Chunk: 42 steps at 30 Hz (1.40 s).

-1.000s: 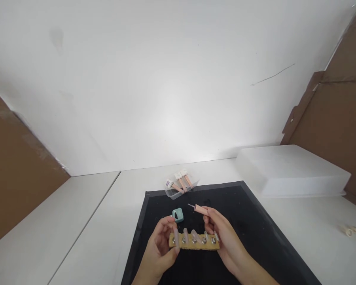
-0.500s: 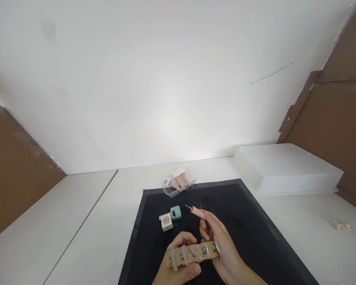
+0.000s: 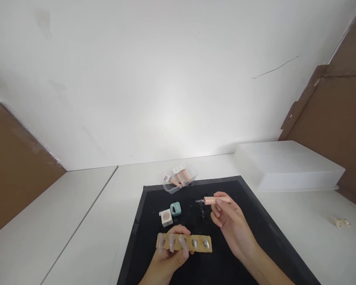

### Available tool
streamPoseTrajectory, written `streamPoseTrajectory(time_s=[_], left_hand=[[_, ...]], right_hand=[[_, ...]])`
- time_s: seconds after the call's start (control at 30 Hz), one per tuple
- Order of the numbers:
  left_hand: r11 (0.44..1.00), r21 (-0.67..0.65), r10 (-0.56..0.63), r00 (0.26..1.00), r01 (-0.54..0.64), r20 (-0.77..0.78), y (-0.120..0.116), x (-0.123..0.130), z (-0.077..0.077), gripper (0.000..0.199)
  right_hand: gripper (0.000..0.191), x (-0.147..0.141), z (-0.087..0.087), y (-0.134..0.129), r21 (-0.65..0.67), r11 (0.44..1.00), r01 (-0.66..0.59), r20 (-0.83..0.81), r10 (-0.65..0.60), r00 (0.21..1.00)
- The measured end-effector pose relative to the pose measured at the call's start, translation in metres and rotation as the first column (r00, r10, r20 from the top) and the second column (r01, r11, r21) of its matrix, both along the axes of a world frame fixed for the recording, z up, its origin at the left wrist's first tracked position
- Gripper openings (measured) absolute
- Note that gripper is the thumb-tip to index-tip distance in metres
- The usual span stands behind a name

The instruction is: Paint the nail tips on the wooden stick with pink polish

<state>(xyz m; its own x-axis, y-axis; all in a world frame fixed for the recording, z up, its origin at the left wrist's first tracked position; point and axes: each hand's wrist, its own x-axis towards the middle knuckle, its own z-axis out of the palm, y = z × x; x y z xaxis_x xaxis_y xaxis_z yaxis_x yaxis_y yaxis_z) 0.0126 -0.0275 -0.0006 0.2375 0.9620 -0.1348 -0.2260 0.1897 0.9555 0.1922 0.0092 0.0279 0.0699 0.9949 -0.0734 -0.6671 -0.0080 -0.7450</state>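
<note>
Over the black mat (image 3: 243,233), my left hand (image 3: 169,259) grips a tan strip (image 3: 184,243) studded with false nail tips (held level, just above the mat's near half). My right hand (image 3: 230,221) pinches a pink-handled brush (image 3: 213,200), bristles pointing left, clear of the strip. A teal bottle (image 3: 175,208) and a white cube (image 3: 166,217) sit beyond my left hand; a clear tray (image 3: 178,183) of bottles lies at the mat's far edge.
</note>
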Motion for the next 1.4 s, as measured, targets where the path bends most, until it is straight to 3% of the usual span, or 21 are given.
streamPoseTrajectory(time_s=[0.2, 0.4, 0.63, 0.83, 1.03, 1.4], left_hand=[[0.999, 0.007, 0.035, 0.999, -0.035, 0.007, -0.002, 0.002, 0.000, 0.039], [0.996, 0.073, -0.044, 0.992, 0.053, -0.119, 0.001, -0.008, -0.006, 0.036], [0.981, 0.073, -0.166, 0.972, 0.180, -0.167, 0.002, -0.014, -0.006, 0.037], [0.993, 0.053, -0.098, 0.988, 0.105, -0.116, -0.002, -0.009, -0.003, 0.036], [0.976, 0.075, -0.198, 0.974, 0.207, -0.109, 0.000, -0.009, 0.002, 0.031], [0.979, 0.062, -0.186, 0.976, 0.194, -0.116, 0.001, -0.010, -0.006, 0.031]], right_hand=[[0.025, 0.009, 0.005, -0.006, 0.221, 0.975, -0.034, 0.239, -0.020, 0.971], [0.036, 0.008, 0.002, -0.013, 0.370, 0.920, -0.128, 0.434, -0.050, 0.900], [0.038, 0.000, 0.003, -0.015, 0.351, 0.921, -0.169, 0.492, -0.028, 0.870], [0.039, -0.001, 0.002, -0.015, 0.396, 0.892, -0.218, 0.496, -0.008, 0.868], [0.040, -0.003, 0.003, -0.016, 0.386, 0.894, -0.227, 0.508, -0.001, 0.861], [0.039, -0.005, 0.001, -0.015, 0.349, 0.897, -0.272, 0.532, 0.049, 0.845]])
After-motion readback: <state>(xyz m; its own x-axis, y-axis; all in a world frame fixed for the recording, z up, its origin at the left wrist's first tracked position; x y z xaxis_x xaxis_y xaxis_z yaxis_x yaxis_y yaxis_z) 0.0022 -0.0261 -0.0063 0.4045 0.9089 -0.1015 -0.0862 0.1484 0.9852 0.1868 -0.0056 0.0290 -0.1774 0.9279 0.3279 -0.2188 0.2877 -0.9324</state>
